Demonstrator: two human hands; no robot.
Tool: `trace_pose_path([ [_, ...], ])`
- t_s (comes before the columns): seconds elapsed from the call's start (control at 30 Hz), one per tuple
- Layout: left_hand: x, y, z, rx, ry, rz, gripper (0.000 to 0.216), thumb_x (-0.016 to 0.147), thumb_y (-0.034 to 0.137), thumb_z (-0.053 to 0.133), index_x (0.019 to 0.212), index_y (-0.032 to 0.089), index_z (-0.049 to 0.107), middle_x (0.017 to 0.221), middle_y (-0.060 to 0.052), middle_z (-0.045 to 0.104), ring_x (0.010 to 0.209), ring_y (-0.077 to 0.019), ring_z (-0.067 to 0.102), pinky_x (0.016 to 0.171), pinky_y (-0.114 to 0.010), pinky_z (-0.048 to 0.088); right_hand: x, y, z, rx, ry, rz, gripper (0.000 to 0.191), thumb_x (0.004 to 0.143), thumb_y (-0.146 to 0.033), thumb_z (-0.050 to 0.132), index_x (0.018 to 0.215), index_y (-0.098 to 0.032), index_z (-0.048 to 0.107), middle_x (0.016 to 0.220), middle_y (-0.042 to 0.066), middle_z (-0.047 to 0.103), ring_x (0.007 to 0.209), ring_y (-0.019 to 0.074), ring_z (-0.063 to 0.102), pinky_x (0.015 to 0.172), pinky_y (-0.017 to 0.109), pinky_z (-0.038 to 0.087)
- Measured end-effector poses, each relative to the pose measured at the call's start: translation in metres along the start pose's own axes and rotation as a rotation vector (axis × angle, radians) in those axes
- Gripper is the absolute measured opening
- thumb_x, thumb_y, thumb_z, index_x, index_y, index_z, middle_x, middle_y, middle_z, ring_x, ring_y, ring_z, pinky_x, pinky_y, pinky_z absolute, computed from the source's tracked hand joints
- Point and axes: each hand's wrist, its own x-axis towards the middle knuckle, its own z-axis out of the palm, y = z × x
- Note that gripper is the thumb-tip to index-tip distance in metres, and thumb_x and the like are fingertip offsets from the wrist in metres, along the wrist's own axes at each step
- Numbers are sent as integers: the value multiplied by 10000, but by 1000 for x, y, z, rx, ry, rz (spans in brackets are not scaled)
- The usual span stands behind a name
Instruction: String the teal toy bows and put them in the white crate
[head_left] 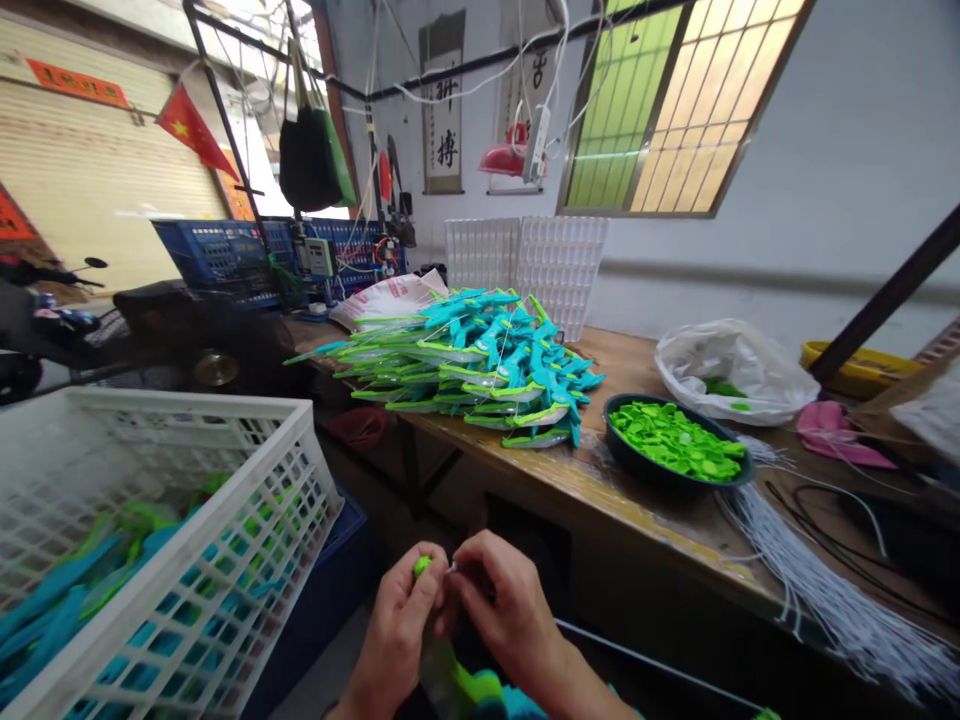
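Your left hand (397, 625) is closed around a green and teal plastic toy piece (450, 675), its green tip (422, 566) poking up above your fingers, and your right hand (502, 600) is pinched shut on something very small and pale at that tip, likely the end of a thin white string, though it is too small to tell for sure. Both hands sit low in front of you, below the edge of the wooden workbench (570, 480). At your left stands a white plastic crate (225, 520) with more teal and green pieces lying in it. On the bench, a big stack of teal and green toy pieces (465, 370) is piled up, just beside a dark bowl (622, 455) full of small green plastic parts (675, 440). A bundle of white strings (817, 590) drapes off the bench edge to your right, near a white plastic bag (735, 365). My guess is that the weak point is your right-hand pinch: the thing is tiny, so a slight slip could drop it down between your knees. Reaching up carelessly could also snag the hanging strings or nudge the bowl, which sits close to the bench edge.
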Motion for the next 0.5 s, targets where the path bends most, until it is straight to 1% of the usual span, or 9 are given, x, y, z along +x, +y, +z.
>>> trace_pose_path([
  [0.13, 1, 3, 1, -35, 1, 18, 370, 971, 468, 631, 764, 188, 508, 610, 63, 437, 502, -77, 428, 495, -200, 342, -1, -1, -3, 174, -34, 66, 93, 922, -125, 608, 927, -192, 671, 825, -1, 674, 734, 108, 637, 669, 204, 489],
  [0.27, 2, 3, 1, -95, -12, -19, 357, 966, 451, 637, 766, 191, 498, 605, 68, 444, 476, -77, 440, 485, -209, 364, 0, 1, -3, 263, -18, 91, 108, 949, -146, 609, 943, -188, 708, 861, 16, 685, 774, 114, 655, 699, 214, 512],
  [0.37, 3, 2, 1, -110, -5, -38, 349, 964, 449, 641, 777, 190, 502, 615, 71, 445, 469, -75, 443, 477, -209, 371, 3, 2, -2, 255, -7, 104, 115, 963, -160, 596, 915, -185, 698, 851, 22, 674, 767, 121, 647, 693, 228, 512],
  [0.5, 6, 0, 0, -112, 2, -50, 345, 955, 455, 654, 788, 187, 516, 616, 70, 448, 473, -74, 451, 480, -208, 372, 8, 3, 2, 188, 0, 54, 136, 980, -162, 551, 873, -185, 633, 829, 15, 630, 744, 112, 607, 676, 219, 495],
])
